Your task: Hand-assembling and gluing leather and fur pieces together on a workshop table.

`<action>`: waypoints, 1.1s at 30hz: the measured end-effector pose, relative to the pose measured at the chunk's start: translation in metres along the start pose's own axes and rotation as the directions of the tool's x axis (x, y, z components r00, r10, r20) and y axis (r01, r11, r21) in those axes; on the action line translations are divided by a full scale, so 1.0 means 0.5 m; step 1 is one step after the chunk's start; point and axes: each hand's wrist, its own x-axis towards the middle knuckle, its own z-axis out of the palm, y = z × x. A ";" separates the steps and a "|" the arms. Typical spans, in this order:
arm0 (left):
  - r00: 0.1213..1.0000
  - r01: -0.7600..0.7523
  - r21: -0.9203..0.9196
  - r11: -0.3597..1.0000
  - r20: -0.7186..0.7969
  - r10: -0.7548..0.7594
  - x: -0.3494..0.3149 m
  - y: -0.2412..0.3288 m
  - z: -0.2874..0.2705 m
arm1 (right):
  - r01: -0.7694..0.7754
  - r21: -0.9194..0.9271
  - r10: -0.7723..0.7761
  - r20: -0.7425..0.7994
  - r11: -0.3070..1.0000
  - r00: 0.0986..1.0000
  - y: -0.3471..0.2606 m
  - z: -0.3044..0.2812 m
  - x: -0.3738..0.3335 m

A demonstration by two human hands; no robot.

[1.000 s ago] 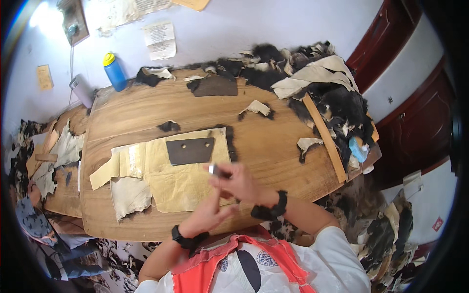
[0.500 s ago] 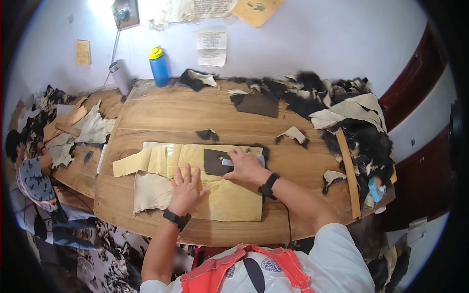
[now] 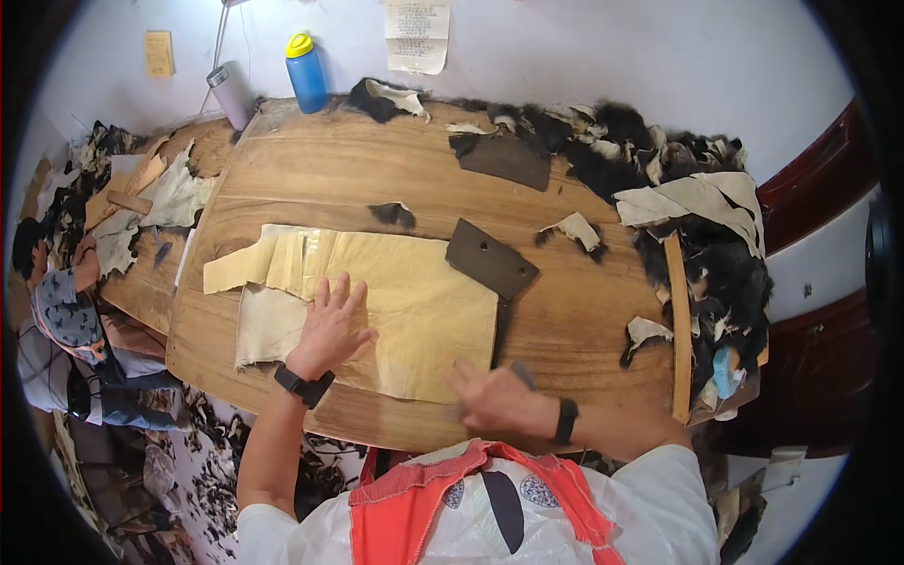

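A yellow paper pattern lies over a pale hide on the wooden table, with dark fur showing past its right edge. My left hand presses flat on the pattern, fingers spread. Close to the pattern's lower right corner, my right hand is closed around a grey tool; motion blurs it and its kind is unclear. A dark flat plate with a hole rests tilted across the pattern's upper right corner, away from both hands.
Black fur scraps pile at the right beside a wooden strip. At the back stand a blue bottle and a lilac flask. Another dark plate lies near the far edge. A person works at the left.
My right hand has left the dark plate and come nearer and right with the grey tool. The plate now lies farther right and turned. My left hand stays on the pattern; the view has tilted down.
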 end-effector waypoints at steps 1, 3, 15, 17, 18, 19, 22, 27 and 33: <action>1.000 0.016 0.002 1.000 0.001 -0.016 -0.002 0.003 -0.001 | 0.050 -0.060 -0.051 -0.010 0.997 0.999 -0.014 0.020 -0.015; 1.000 0.011 -0.033 0.999 -0.007 -0.011 -0.003 -0.002 0.002 | 0.099 -0.128 -0.104 -0.039 0.987 0.994 -0.013 0.048 -0.026; 0.798 0.155 -0.505 0.849 -0.443 -0.409 -0.085 -0.091 0.056 | 0.266 -0.289 -0.284 -0.020 0.920 0.959 -0.008 0.059 -0.003; 0.855 0.187 -0.520 0.833 -0.331 -0.399 -0.098 -0.099 0.055 | 0.265 -0.310 -0.282 -0.011 0.913 0.959 0.007 0.057 0.012; 0.853 0.188 -0.521 0.833 -0.334 -0.401 -0.101 -0.100 0.054 | 0.272 -0.248 -0.281 0.001 0.930 0.960 0.016 0.053 0.024; 0.862 0.164 -0.476 0.864 -0.357 -0.360 -0.101 -0.100 0.053 | 0.275 -0.186 -0.277 0.014 0.943 0.961 0.022 0.050 0.030; 0.880 0.132 -0.457 0.880 -0.354 -0.316 -0.095 -0.140 0.061 | 0.251 -0.157 -0.259 -0.034 0.955 0.965 0.011 0.037 0.026; 0.815 0.106 -0.872 0.478 -0.199 -0.544 -0.024 -0.188 0.038 | 0.283 -0.381 -0.319 -0.033 0.880 0.947 -0.011 0.058 0.005; 0.661 0.123 -0.990 0.075 0.025 -0.750 0.019 -0.268 0.014 | 0.124 0.039 -0.125 0.018 0.992 0.992 0.037 -0.013 0.041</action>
